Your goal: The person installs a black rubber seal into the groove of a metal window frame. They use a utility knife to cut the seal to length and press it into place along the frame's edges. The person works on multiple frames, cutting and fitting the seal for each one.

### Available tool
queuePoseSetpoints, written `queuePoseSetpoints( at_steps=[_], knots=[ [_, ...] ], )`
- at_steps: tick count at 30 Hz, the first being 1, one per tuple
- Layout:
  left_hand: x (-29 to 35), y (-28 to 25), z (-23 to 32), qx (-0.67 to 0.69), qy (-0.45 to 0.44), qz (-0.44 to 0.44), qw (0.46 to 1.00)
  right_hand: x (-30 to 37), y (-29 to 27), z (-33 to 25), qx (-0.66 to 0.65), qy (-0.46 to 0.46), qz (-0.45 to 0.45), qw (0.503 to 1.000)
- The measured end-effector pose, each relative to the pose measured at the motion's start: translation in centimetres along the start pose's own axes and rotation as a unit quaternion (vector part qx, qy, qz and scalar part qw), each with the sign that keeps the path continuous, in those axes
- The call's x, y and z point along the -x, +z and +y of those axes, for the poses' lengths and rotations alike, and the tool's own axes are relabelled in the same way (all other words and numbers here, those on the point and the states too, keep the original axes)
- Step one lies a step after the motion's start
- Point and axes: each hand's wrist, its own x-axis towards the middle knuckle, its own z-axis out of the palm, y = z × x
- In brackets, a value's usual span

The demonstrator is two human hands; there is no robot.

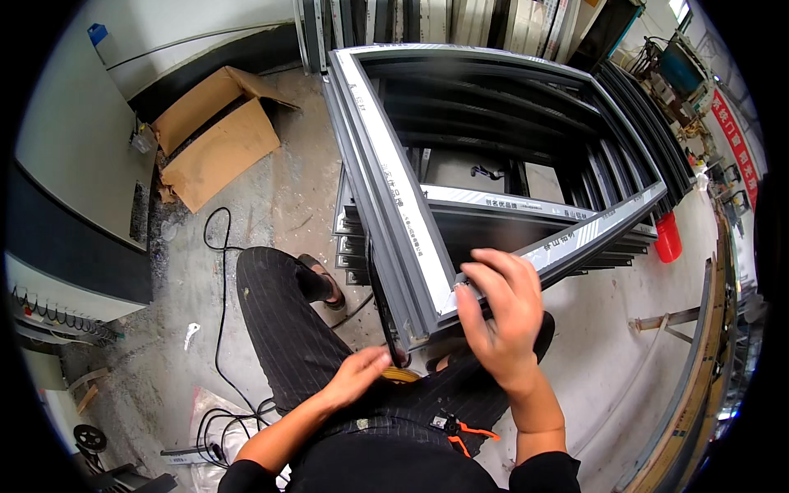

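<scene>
At the frame's centre, the right hand (503, 320) spreads loosely over the window frame's (391, 177) corner, perhaps steadying it; the left hand's (358, 378) grip, lower centre, is unclear.

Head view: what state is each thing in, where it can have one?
Frame: lying atop a stack, pale strips along its faces
Right hand: on the frame's near corner, fingers bent, grip unclear
Left hand: fingers partly curled, whether holding anything unclear
Box: open, flaps spread
Cable: loose, partly coiled
Tool: orange handles apart
</scene>
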Motion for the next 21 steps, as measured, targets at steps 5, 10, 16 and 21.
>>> queuePoseSetpoints(
  at_steps=[5, 10, 16, 21],
  knots=[
    [3.2, 0.9, 3.5, 0.146, -0.04, -0.078, 0.985, 8.3, -4.2, -0.3, -0.048, -0.021, -0.051, 0.997],
    [3.1, 2.0, 5.5, 0.238, -0.035, -0.033, 0.97, 17.9, -5.0, -1.9, -0.062, 0.175, -0.394, 0.9],
    [2.5, 2.9, 5.9, 0.257, -0.05, 0.0, 0.965, 21.8, -4.8, -3.3, -0.055, 0.259, -0.497, 0.826],
    [2.2, 3.4, 6.5, 0.31, -0.077, 0.012, 0.948, 22.6, -4.3, -2.6, -0.069, 0.251, -0.501, 0.825]
  ],
)
